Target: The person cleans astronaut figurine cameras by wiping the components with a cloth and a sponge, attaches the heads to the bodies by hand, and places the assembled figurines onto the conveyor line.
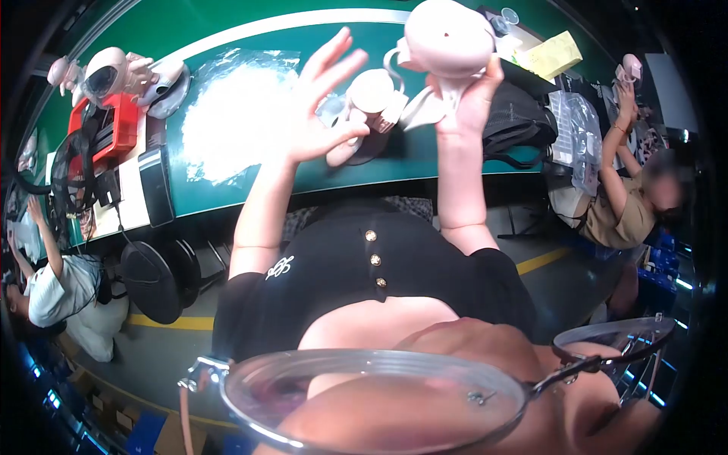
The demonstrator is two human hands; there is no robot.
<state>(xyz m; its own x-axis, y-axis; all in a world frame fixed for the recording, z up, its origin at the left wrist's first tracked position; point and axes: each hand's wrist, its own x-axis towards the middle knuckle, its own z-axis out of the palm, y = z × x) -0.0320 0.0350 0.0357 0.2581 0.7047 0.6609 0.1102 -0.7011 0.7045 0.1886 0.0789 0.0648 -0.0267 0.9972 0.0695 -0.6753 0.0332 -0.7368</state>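
My right hand [474, 98] holds up a pale pink figure [449, 38] with a large round head, its fingers wrapped around the lower part. To the left, my left hand [322, 106] is raised with its fingers spread and nothing held in it. Between the two hands, a second pale figure with a round part [371, 91] rests over the green table [303, 182], partly behind my left thumb. A heap of clear plastic bags [231, 114] lies left of my left hand.
A red bin [125, 125] and more pale figures [110, 72] are at the left. A black bag [519, 125] and a yellow block [553, 53] lie at the right. Co-workers sit at the far left [64, 292] and far right [633, 205]; a black stool [152, 280] stands below.
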